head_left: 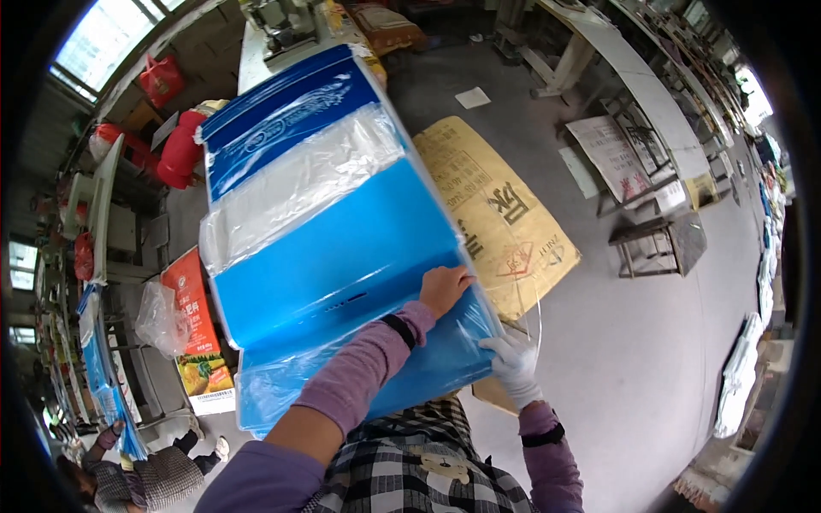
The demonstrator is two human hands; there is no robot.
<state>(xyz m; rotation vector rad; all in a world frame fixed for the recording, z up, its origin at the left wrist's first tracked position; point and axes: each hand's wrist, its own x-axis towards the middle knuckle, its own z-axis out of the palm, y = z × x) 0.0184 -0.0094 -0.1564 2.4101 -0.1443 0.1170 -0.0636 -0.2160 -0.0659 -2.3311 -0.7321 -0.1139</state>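
A large stack of blue plastic bags lies in front of me, with clear plastic across its middle and a darker blue printed part at the far end. My left hand is bare and reaches across the stack, its fingers closed on the right edge of a blue plastic bag. Wearing a white glove, my right hand pinches the near right edge of the blue plastic, a little closer to me. The near bag hangs toward my checked apron, with its surface creased and shiny.
Yellow printed sacking lies right of the stack. An orange printed sack and a crumpled clear bag are at the left. A wooden stool stands to the right. Another person works at the lower left. A sewing machine stands beyond.
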